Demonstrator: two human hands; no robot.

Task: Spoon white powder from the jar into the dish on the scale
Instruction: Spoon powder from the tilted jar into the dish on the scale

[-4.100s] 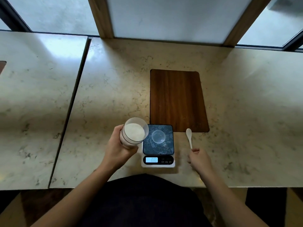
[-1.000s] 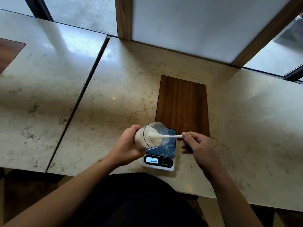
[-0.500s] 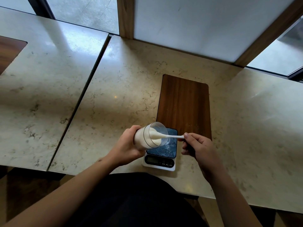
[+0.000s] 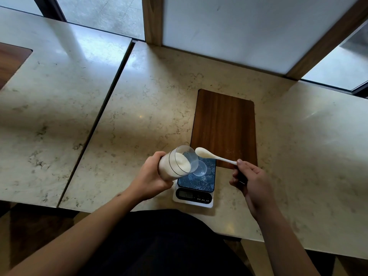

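Spoon now out of tilted jar, powder-laden.

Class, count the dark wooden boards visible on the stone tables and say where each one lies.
2. One wooden board lies just behind the scale on the near table; another wooden board sits at the far left edge, cut off by the frame.

tilted jar overhangs dish — right side open
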